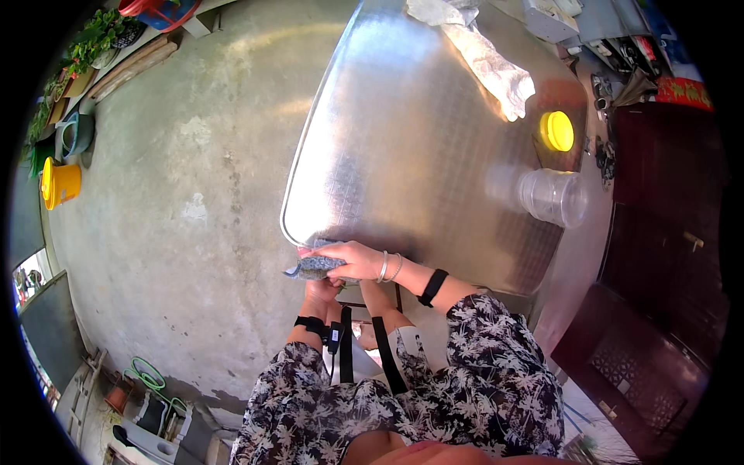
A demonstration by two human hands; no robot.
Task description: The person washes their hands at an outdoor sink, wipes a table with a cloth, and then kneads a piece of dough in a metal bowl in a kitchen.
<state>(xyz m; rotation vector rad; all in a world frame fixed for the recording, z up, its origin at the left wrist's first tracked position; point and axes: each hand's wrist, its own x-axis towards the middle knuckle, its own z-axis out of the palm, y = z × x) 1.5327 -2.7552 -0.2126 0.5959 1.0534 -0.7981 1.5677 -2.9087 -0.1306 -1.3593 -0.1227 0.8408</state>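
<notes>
At the near left corner of a shiny metal-topped table point(401, 157), my right hand point(356, 260) lies over a grey-blue cloth point(319, 266) with its fingers pressed on it. A loose flap of the cloth sticks out to the left. My left hand point(323, 288) is just below, against the underside of the cloth. Its fingers are mostly hidden, so what they grip cannot be made out. A small patch of pink shows at the cloth's upper left, by the table's rim.
A crumpled whitish cloth point(485, 67) lies on the table's far part. Toward the right edge are a yellow lid point(558, 131) and a clear plastic jar point(552, 197) on its side. A yellow bucket point(61, 183) stands on the concrete floor point(174, 244) at left; dark red doors point(662, 232) are at right.
</notes>
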